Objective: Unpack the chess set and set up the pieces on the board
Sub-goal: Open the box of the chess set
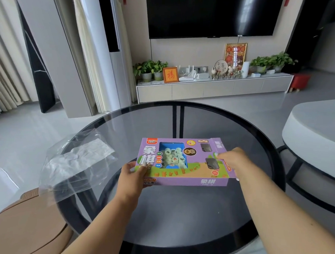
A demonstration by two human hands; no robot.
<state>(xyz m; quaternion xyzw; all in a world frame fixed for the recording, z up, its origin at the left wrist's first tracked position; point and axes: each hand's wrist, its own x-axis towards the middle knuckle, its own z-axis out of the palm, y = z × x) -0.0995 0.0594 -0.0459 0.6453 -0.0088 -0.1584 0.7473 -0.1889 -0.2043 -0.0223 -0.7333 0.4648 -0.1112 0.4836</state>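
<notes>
now both hands grip the purple chess box: left hand one end, right hand the other.

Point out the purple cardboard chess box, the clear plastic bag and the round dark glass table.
purple cardboard chess box (197, 168), head view, printed top face.
clear plastic bag (77, 161), head view, crumpled middle.
round dark glass table (177, 211), head view, bare glass.

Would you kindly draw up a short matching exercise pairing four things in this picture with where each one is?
Things:
1. chess set box
2. clear plastic bag
3. left hand
4. right hand

Places:
A. at the box's opened right end flap
B. gripping the box's near left corner
C. over the left edge of the glass table
D. mid-table, between both hands

Pairs: 1-D, 2-C, 3-B, 4-A
</notes>
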